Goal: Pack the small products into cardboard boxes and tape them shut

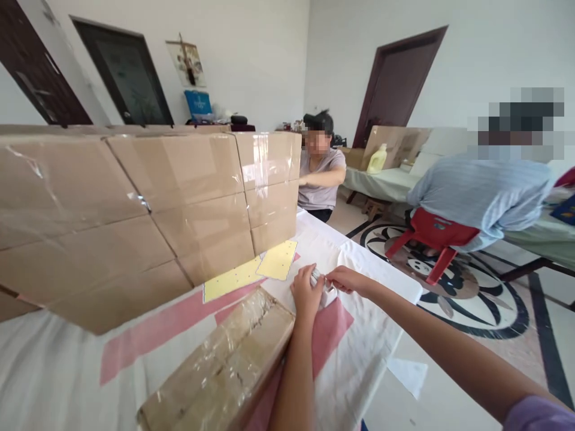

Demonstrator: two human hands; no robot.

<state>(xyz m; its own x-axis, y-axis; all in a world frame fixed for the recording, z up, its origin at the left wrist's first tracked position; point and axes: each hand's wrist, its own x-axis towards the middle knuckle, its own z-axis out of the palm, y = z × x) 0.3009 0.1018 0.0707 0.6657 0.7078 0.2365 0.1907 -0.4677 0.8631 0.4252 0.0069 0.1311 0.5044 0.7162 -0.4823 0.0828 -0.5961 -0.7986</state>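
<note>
Over the table, both of my hands come close together around a small whitish object [329, 294] whose kind I cannot make out. My left hand [306, 288] curls round its left side, with a pale, rounded part showing beside the fingers. On the other side, the fingers of my right hand [348, 280] are pinched together at its edge. Under my hands lies a pink piece of cloth [333, 332] on the white tablecloth [359, 341]. A taped cardboard box [220, 365] rests just left of my left forearm.
Stacked cardboard boxes [197, 215] form a wall along the table's left side. Yellow dotted sheets [276, 261] lie before them. A person [321, 170] is beyond the stack. Another person sits on a red stool [442, 230] at right. A yellow bottle [377, 160] stands on a farther table.
</note>
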